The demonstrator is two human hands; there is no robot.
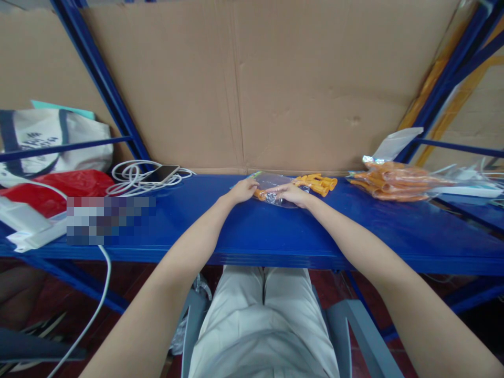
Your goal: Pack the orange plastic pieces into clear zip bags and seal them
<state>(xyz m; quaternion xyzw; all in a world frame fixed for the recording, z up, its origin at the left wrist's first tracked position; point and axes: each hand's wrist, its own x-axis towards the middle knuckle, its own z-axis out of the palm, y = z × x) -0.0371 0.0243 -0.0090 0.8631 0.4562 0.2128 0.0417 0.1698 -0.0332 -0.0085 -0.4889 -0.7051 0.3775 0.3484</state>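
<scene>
A clear plastic bag (285, 202) lies on the blue table in front of me, with an orange plastic piece (260, 195) at its left part. My left hand (244, 190) is closed on the bag's left end, close to that piece. From the other side, my right hand (294, 194) grips the bag, its fingers pointing left toward the orange piece. Whether the fingertips also touch the piece is hard to make out. Just beyond my right hand is a small pile of loose orange plastic pieces (323, 185).
Filled clear bags of orange pieces (397, 181) are stacked at the right. To the left are a phone (162, 174), a coiled white cable (128, 178), a red bag (84, 184), a canvas tote (79, 149) and a power strip (37, 236). Cardboard (275, 94) walls the back.
</scene>
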